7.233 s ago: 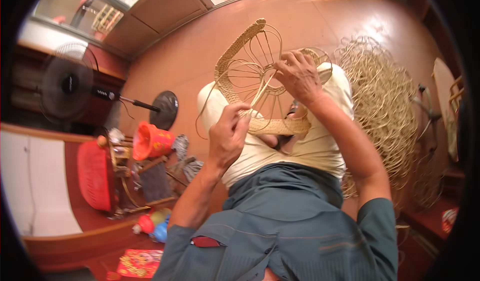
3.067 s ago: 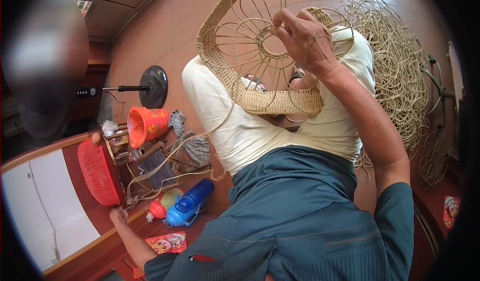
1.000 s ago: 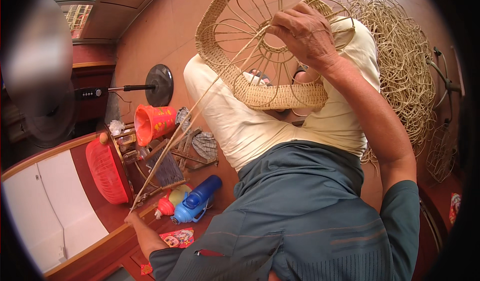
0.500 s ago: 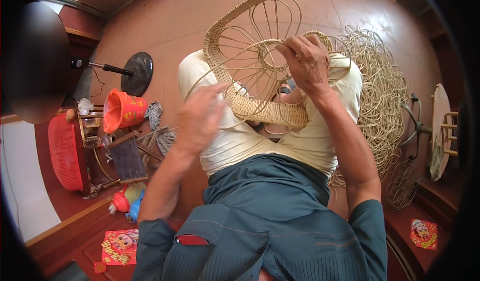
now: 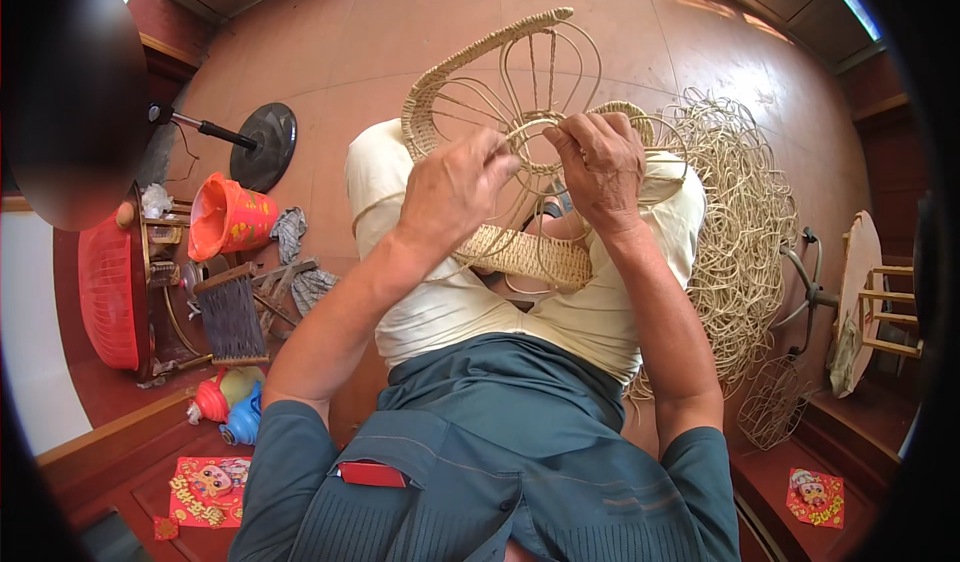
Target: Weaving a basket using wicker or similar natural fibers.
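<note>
Since the preceding frame, the left hand has come up from the lower left to the nine o'clock side of the hub ring, while the right hand stays at its three o'clock side. The woven frame, to which the ring belongs, lies over the person's knees, toward twelve o'clock of the view's centre. Right thumb and forefinger are clamped on the ring; left thumb and fingertips are drawn close together, though whether they grip a strand cannot be told. Note the contrast of textures: a close-plaited, straw-coloured band, ridged and matt, sweeps from twelve o'clock through nine to about six, whereas thin, smooth spokes and open loops, a few of them twisted, radiate from the hub. In handling, the piece should prove light, the band fairly stiff and the spokes springy, easily bent out of line; its dry fibre is unlikely to slip. The ring or the thick band appears the soundest hold, the outer loops the weakest. At three o'clock of the view, a cord heap lies in loose, tangled coils, evidently supple and of similar colour.
</note>
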Demonstrator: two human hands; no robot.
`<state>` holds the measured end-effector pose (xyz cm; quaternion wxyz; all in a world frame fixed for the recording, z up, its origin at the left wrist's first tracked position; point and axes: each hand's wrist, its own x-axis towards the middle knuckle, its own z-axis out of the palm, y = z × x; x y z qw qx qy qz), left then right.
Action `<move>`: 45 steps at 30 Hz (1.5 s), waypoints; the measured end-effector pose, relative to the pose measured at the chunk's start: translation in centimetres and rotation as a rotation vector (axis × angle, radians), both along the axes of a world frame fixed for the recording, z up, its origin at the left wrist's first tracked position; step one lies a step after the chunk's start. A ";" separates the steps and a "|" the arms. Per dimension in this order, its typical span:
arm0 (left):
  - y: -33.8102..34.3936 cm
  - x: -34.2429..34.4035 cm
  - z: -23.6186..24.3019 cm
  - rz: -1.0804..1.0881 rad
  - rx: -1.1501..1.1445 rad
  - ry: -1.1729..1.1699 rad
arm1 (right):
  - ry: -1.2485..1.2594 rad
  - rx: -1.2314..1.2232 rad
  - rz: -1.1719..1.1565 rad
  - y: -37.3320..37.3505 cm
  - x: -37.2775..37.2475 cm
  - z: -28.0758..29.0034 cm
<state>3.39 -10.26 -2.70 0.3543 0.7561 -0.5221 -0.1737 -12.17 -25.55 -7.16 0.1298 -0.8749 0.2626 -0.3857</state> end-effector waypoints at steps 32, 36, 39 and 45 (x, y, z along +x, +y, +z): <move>-6.3 2.4 2.4 -0.318 -0.038 -0.631 | -0.019 -0.016 0.003 0.2 -0.2 -0.4; -8.1 4.1 4.0 -0.455 -0.027 -0.723 | -0.038 -0.008 0.003 0.1 -0.2 -0.3; -8.9 4.7 5.2 -0.556 0.053 -0.638 | -0.059 0.014 0.007 0.0 -0.2 -0.2; -11.3 6.2 5.7 -0.633 0.035 -0.575 | -0.074 0.050 0.006 0.1 -0.2 -0.3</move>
